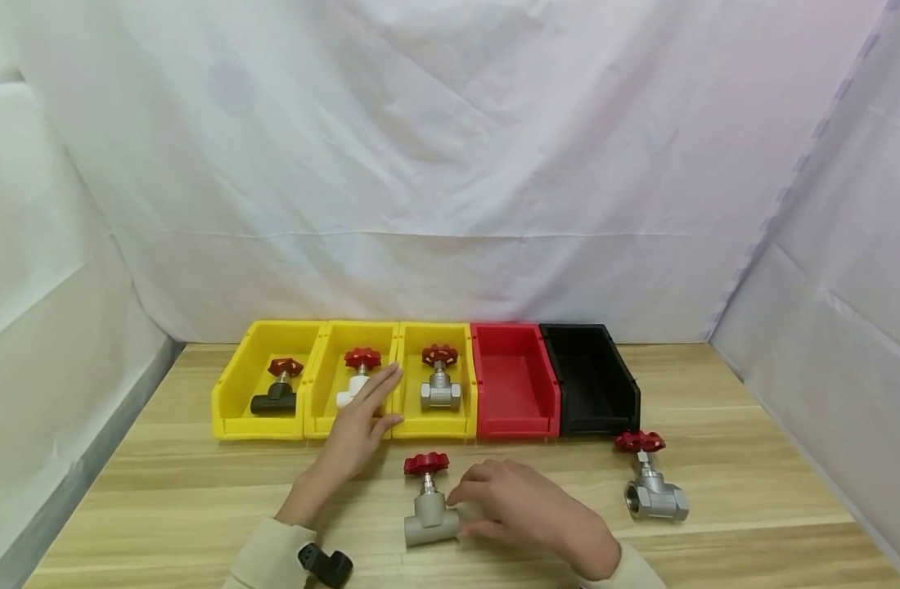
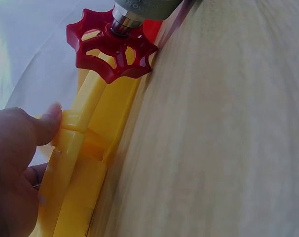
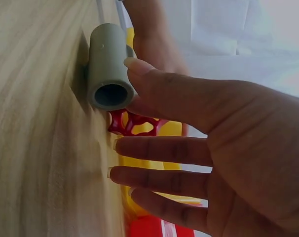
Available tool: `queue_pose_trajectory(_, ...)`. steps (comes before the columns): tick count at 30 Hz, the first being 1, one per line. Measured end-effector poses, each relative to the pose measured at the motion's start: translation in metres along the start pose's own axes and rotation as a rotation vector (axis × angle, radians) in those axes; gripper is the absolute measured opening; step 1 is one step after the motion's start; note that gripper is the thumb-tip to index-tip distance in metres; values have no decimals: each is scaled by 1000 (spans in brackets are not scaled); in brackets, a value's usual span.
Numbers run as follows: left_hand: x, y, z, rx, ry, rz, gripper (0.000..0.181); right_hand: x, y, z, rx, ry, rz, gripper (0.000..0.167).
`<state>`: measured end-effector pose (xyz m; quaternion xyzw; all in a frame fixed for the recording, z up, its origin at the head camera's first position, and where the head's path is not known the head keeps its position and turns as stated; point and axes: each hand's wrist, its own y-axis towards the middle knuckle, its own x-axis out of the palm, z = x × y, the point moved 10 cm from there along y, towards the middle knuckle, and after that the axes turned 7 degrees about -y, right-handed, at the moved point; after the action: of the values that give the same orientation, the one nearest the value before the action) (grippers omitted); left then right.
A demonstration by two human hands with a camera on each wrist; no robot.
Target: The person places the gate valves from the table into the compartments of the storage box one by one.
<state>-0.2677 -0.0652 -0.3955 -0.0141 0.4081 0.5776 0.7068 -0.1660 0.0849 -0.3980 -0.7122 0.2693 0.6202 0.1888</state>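
Observation:
A valve with a grey tee-shaped body (image 1: 429,523) and red handwheel (image 1: 425,464) lies on the table between the hands. Beside its right end is my right hand (image 1: 519,503), fingers spread and fairly straight. In the right wrist view, the thumb (image 3: 174,96) is close to the grey pipe body (image 3: 107,64); whether it touches cannot be told. My left hand (image 1: 357,433) rests over the front of the second yellow bin (image 1: 317,409), fingers extended, partly covering a white valve (image 1: 344,398) with a red handwheel. The left wrist view shows its thumb (image 2: 51,123) at the yellow rim (image 2: 73,123).
The left yellow bin (image 1: 232,409) holds a black valve (image 1: 273,401); the third yellow bin (image 1: 409,421) holds a metal valve (image 1: 440,393). A red bin (image 1: 512,384) and black bin (image 1: 586,376) stand to their right. Another metal valve (image 1: 656,497) lies front right, near the black bin.

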Motion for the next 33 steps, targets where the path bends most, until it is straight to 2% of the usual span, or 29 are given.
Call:
queue_pose_trajectory(6,-1,0,0,7,7,2,67,5,2,-2,39,35,-24,41)
queue_pose_trajectory(16,0,0,1,35,24,3,66,13,7,-5,102,172,-74,53)
queue_pose_trajectory(33,0,-1,-1,32,35,2,67,19,10,-9,107,150,-57,51)
